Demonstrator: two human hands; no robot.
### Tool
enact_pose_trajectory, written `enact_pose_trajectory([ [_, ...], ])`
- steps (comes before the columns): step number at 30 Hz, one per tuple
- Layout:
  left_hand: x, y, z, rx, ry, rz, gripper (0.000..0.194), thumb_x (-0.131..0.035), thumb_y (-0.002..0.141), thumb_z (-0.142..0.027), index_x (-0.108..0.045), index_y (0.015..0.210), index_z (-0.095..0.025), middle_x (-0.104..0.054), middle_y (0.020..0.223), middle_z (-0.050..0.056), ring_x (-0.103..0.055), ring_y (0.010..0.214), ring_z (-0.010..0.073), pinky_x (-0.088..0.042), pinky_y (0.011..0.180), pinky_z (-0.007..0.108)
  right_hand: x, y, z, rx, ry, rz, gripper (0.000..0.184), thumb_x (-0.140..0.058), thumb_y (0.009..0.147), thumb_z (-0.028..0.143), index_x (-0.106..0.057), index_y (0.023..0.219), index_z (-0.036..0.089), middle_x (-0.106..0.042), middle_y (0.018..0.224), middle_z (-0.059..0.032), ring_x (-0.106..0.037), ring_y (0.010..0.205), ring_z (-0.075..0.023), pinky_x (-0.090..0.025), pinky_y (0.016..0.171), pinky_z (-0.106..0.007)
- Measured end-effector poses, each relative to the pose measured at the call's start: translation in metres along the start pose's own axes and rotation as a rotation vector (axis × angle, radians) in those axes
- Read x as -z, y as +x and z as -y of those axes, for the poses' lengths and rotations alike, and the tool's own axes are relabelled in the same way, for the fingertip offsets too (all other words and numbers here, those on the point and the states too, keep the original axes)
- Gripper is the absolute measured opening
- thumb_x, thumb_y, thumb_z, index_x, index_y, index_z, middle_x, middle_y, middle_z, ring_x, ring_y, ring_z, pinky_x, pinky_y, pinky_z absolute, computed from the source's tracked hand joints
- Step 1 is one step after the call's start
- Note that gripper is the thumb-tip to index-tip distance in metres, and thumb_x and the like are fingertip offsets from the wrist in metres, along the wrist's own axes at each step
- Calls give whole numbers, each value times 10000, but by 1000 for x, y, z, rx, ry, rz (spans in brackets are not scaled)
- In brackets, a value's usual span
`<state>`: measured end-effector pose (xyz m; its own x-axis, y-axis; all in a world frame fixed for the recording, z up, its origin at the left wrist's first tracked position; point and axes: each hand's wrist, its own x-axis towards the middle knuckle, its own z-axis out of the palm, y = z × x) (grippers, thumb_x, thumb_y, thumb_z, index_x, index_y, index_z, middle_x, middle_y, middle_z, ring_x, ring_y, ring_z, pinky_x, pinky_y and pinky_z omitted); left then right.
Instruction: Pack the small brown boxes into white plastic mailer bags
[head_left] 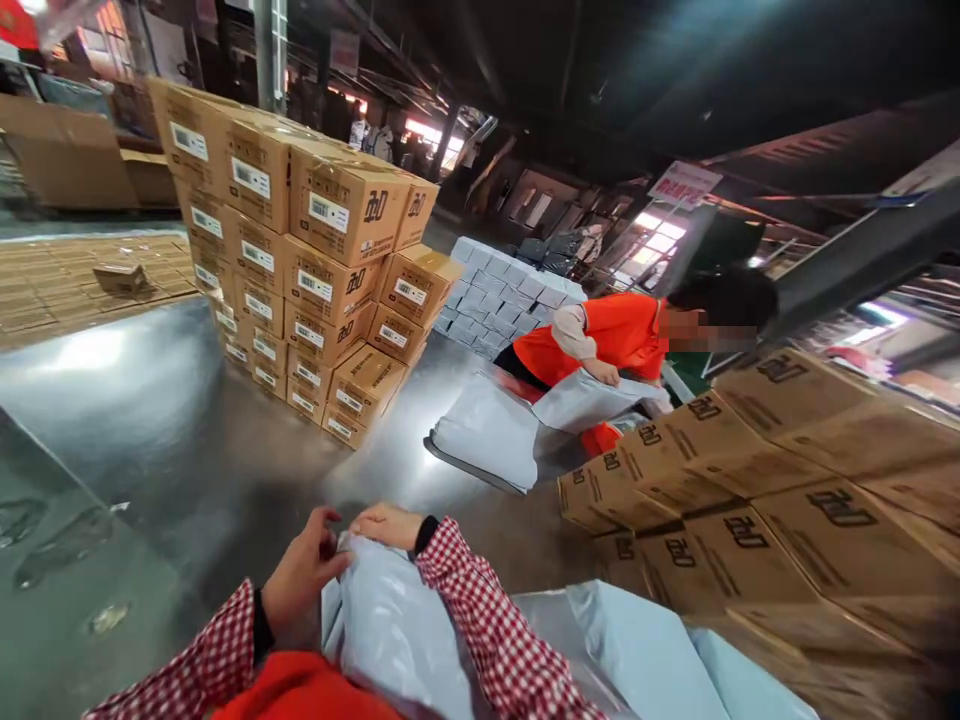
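My left hand [300,570] and my right hand [388,524] both pinch the top edge of a pale grey plastic mailer bag [390,630] held close in front of me. Red-and-white checked sleeves cover both my arms, over an orange vest. More grey mailer bags [637,650] lie under and to the right of the one I hold.
A tall stack of labelled brown cartons [300,270] stands ahead on the shiny floor. More cartons [787,480] are piled at the right. A co-worker in an orange vest [615,335] bends over grey bags [487,435]. Grey boxes [502,295] sit behind; flattened cardboard [67,280] lies far left.
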<state>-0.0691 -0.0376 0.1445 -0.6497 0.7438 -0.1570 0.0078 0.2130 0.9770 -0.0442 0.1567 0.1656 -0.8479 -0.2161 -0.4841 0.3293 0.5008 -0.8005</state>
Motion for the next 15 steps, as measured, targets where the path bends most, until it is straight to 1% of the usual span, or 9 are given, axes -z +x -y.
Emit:
enact_pose_trajectory([
  [2, 1, -2, -4, 23, 20, -65, 437, -612, 750, -383, -408, 1086, -191, -497, 646, -71, -509, 621, 165, -390, 617, 293, -2, -5, -6, 0, 33, 63, 320, -593, 874, 429, -752, 935, 158, -676, 763, 9, -572, 724, -128, -474, 734, -257],
  [5, 1, -3, -9, 36, 8, -95, 459, -640, 714, -360, -405, 1077, -205, -549, 663, -62, -551, 645, 179, -423, 646, 310, -2, -12, -5, 2, 122, 105, 381, -634, 842, 432, -727, 1098, 166, -718, 931, -19, -618, 836, -143, -482, 794, -257],
  [8, -2, -4, -10, 41, 9, -130, 483, -670, 668, -335, -418, 1064, -217, -572, 655, -61, -571, 640, 186, -438, 643, 312, -2, -13, -3, 1, 185, 119, 391, -701, 775, 406, -732, 1079, 160, -717, 932, -26, -623, 844, -152, -482, 794, -264],
  [12, -6, -7, -9, 27, -4, -188, 479, -680, 679, -328, -431, 1075, -226, -619, 686, -53, -622, 690, 192, -485, 694, 314, -2, -13, -3, -2, 279, 112, 385, -779, 695, 400, -739, 992, 159, -698, 869, -4, -604, 796, -135, -465, 754, -251],
  [15, -7, -8, -10, 19, -25, -214, 476, -672, 698, -347, -430, 1087, -217, -686, 772, -17, -653, 743, 209, -514, 739, 344, -2, -13, -3, -33, 396, 79, 408, -742, 738, 491, -730, 973, 158, -679, 828, 3, -575, 730, -111, -446, 689, -236],
])
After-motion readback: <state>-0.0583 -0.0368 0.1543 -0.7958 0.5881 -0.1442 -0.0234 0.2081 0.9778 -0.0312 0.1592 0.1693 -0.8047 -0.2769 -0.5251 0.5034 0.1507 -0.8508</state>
